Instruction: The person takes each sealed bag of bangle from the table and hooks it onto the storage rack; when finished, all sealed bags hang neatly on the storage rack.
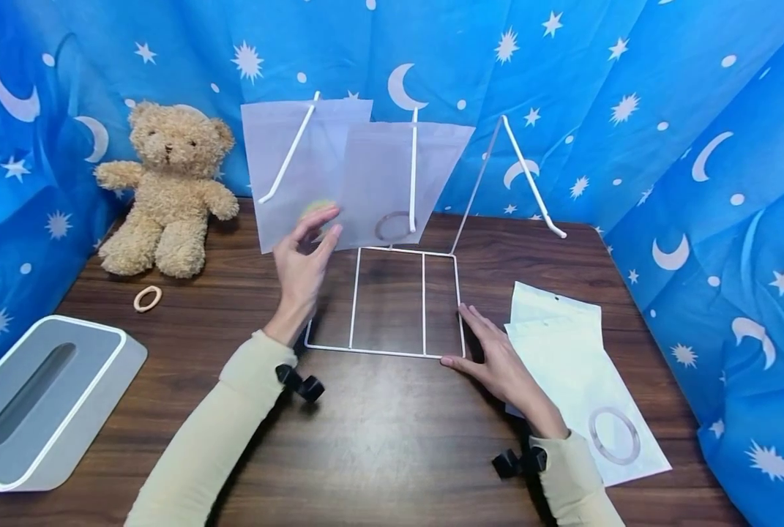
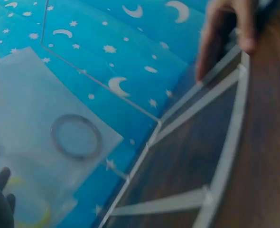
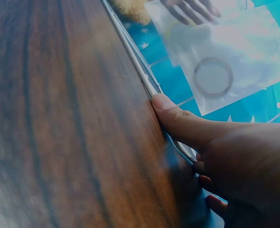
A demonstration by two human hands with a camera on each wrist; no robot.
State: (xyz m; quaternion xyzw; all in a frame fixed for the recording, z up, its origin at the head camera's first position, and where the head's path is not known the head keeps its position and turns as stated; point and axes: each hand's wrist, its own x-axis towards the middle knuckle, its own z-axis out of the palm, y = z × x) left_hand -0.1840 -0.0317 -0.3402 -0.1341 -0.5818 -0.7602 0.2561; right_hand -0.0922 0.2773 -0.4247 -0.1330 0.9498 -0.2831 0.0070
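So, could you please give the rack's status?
Left hand by left bag. Right hand on rack, near corner. That bag and middle bag hung. Right hook bare, nothing visibly blocking it.

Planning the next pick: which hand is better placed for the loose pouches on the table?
Probably the right hand: it touches the rack at its near right corner, beside the loose pouches, whereas the left hand is at the hanging pouches, farther away.

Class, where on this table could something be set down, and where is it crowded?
Free: wood between left sleeve and right sleeve, in front of the white rack; also between the grey box and left sleeve. Crowded: where flat bags lie beside the right hand, and at the hanging bags by the left hand.
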